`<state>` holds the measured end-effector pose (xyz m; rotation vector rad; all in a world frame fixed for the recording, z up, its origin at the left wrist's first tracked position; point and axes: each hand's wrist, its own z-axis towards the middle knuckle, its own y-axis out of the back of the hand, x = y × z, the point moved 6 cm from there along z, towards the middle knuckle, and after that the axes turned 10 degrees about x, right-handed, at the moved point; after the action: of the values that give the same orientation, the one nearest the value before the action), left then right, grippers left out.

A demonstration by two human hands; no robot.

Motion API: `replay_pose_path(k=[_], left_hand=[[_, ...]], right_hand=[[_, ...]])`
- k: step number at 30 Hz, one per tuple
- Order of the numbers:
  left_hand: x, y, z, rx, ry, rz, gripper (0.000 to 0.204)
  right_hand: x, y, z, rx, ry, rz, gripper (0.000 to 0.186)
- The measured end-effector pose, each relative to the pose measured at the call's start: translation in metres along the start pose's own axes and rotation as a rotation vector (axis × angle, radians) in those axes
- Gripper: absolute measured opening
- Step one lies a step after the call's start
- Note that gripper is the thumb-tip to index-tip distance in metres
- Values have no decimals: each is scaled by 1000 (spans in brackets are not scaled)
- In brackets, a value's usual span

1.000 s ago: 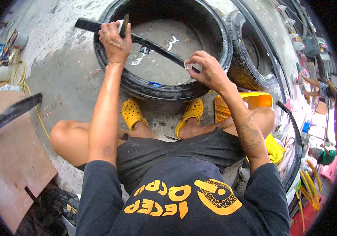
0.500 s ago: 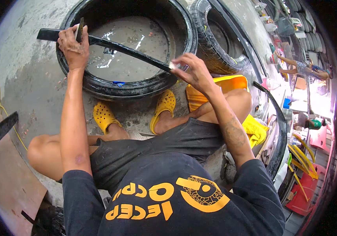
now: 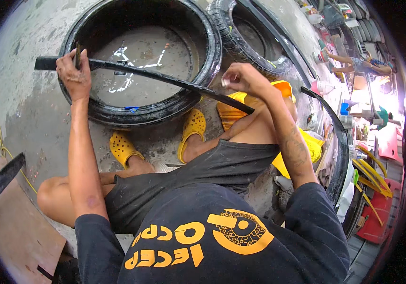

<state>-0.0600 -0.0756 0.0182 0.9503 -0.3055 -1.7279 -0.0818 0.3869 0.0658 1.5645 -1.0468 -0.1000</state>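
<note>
A long black rubber strip (image 3: 155, 78) lies slantwise over a big black tyre ring (image 3: 132, 119) on the floor. My left hand (image 3: 74, 80) is closed around the strip near its left end. A thin, dark, blade-like tool (image 3: 77, 55) sticks up between its thumb and fingers; its lower part is hidden. My right hand (image 3: 246, 79) is raised above the strip's right part, apart from it, fingers pinching a small white piece (image 3: 225, 82) of unclear kind. The strip's right end rests at my right knee. Inside the ring, wet floor shows.
A treaded tyre (image 3: 224, 33) lies beyond the ring at right. Further black strips curve at right (image 3: 338, 137) and left (image 3: 4, 180), the latter over a brown board (image 3: 18, 227). A yellow container (image 3: 226, 113) stands by my right leg. People are far right.
My right hand has come off the strip and moved right, keeping the white piece. The strip's right end now shows by my knee. The view has shifted slightly.
</note>
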Motion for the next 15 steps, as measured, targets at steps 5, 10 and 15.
replay_pose_path(k=[5,10,15], left_hand=[[0,0,0,10,-7,11,30],[-15,-5,1,13,-36,-59,33],[-5,6,-3,40,7,-9,32]], right_hand=[[-97,31,25,-136,-304,14,29],[-163,37,56,-275,-384,53,34],[-162,29,93,-323,-406,180,30]])
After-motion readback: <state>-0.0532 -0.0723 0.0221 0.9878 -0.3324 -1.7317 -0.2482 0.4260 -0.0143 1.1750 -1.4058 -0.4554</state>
